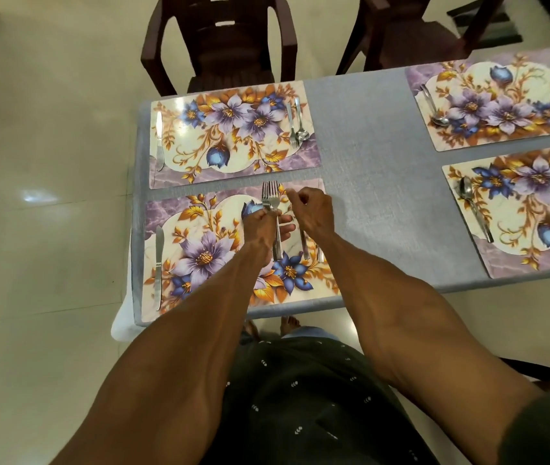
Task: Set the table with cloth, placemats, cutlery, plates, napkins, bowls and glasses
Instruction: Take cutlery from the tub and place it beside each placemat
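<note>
Left hand (260,226) grips a bunch of forks (271,196) over the near placemat (200,250), right hand (314,213) hangs beside them with fingers curled, looks like it's holding nothing.

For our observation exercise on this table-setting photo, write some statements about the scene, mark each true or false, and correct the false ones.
1. The left hand grips a bunch of forks. True.
2. Plates already sit on all four placemats. False: no plates are visible; the mats hold only cutlery.
3. A knife lies along the left edge of the near-left placemat. True.
4. The far-left placemat has no cutlery. False: it holds a knife on its left side and a fork and spoon on its right side.
5. A grey cloth covers the table. True.
</note>
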